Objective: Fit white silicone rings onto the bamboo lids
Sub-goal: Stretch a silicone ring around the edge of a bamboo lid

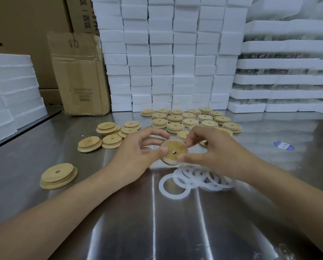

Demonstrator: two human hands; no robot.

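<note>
A round bamboo lid (172, 149) with a small centre hole is held above the steel table, between both hands. My left hand (138, 154) grips its left edge with thumb and fingers. My right hand (211, 151) pinches a white silicone ring (175, 140) that lies around the lid's upper rim. Below the hands, a loose heap of white silicone rings (196, 178) lies on the table. Several bare bamboo lids (110, 136) sit to the left, with one lid (58, 176) apart at the near left. Rows of lids (190, 120) lie behind the hands.
The steel table (156, 222) is reflective. White foam blocks (172, 62) are stacked along the back and more foam blocks (12, 96) at the left. A cardboard box (80, 76) stands at the back left. A blue-rimmed sticker (284, 146) lies to the right.
</note>
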